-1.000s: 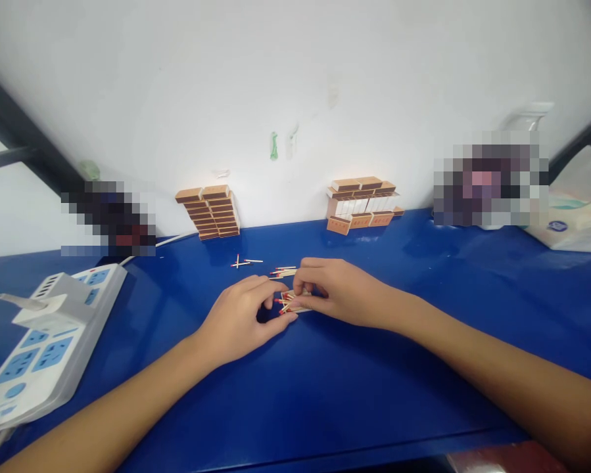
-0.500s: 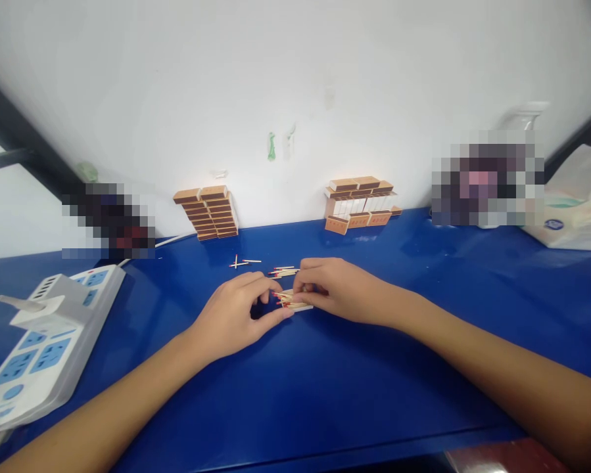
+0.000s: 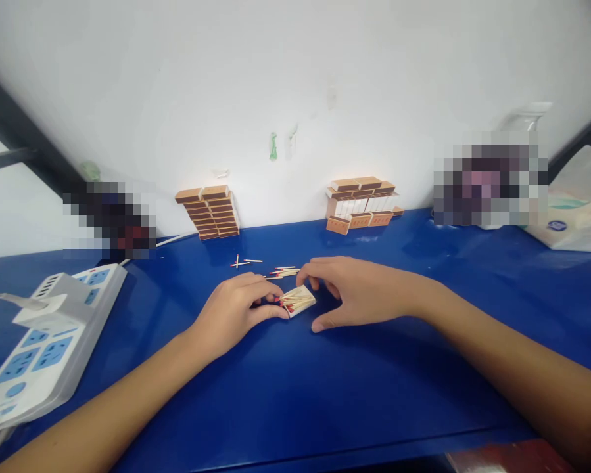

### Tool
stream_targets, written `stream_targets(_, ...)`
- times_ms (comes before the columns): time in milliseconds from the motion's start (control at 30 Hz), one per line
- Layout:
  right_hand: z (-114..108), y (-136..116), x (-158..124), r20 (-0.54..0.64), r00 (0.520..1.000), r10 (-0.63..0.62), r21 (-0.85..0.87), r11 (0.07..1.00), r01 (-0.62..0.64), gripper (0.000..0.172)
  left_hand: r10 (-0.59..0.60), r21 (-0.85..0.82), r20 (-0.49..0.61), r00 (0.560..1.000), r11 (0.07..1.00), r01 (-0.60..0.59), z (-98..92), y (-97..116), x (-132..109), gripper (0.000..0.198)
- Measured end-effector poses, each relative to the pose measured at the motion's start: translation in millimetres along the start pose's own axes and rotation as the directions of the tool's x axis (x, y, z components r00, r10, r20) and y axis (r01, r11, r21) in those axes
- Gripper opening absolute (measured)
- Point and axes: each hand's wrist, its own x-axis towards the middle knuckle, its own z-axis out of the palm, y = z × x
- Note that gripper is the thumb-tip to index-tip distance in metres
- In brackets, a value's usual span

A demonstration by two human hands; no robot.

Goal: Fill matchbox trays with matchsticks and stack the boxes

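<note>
A small white matchbox tray (image 3: 311,303) rests on the blue tabletop, holding several red-tipped matches (image 3: 295,301). My left hand (image 3: 240,303) grips the tray's left end between thumb and fingers. At the tray's right side, my right hand (image 3: 354,292) is open, thumb apart from the fingers; its index fingertip is close to the tray's far edge, and I cannot tell whether it touches. Just beyond the tray lie loose matches (image 3: 286,271), and a few more matches (image 3: 246,261) lie farther left, some crossed.
Against the wall stand a left stack of matchboxes (image 3: 211,213) and a wider right stack of matchboxes (image 3: 361,205). A white power strip (image 3: 73,355) with a plugged-in adapter lies at the left. A tissue pack (image 3: 571,210) sits at the far right.
My right hand has let go of the matches and opened, its thumb moving down and away from the tray. The tray now shows more fully, tilted in angle, still in my left hand.
</note>
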Motion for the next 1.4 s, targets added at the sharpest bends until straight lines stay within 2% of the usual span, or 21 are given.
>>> stream_targets(167, 3.1, 0.6, 3.3, -0.025, 1.0, -0.006, -0.002, 1.0, 0.006, 0.033, 0.022, 0.001, -0.006, 1.0, 1.0, -0.022, -1.0, 1.9, 0.1, 0.011)
stream_targets(233, 3.8, -0.1, 4.3, -0.036, 0.999, 0.001, 0.003, 1.0, -0.001, 0.029, 0.026, -0.01, -0.012, 1.0, 1.0, -0.026, -1.3, 2.0, 0.1, 0.011)
stream_targets(600, 6.7, -2.0, 5.7, -0.032, 0.999, 0.018, 0.027, 0.999, -0.017, 0.032, -0.044, -0.182, -0.005, 0.999, 0.982, 0.043, -3.0, 3.6, 2.1, 0.011)
stream_targets(967, 10.5, -4.3, 6.4, -0.033, 0.999, 0.013, 0.023, 1.0, -0.012, 0.034, -0.091, -0.256, 0.004, 0.996, 0.963, 0.089, -0.9, 4.8, 1.8, 0.01)
stream_targets(1233, 13.5, -1.9, 7.7, -0.036, 0.999, -0.002, 0.019, 1.0, 0.003, 0.036, -0.036, -0.147, -0.016, 0.999, 0.989, 0.034, 1.6, 2.1, 2.5, 0.01)
stream_targets(1400, 13.3, -0.9, 7.1, -0.044, 0.999, -0.014, 0.02, 1.0, 0.015, 0.036, -0.052, -0.12, -0.062, 0.997, 0.992, 0.044, 2.1, 6.4, 1.7, 0.008)
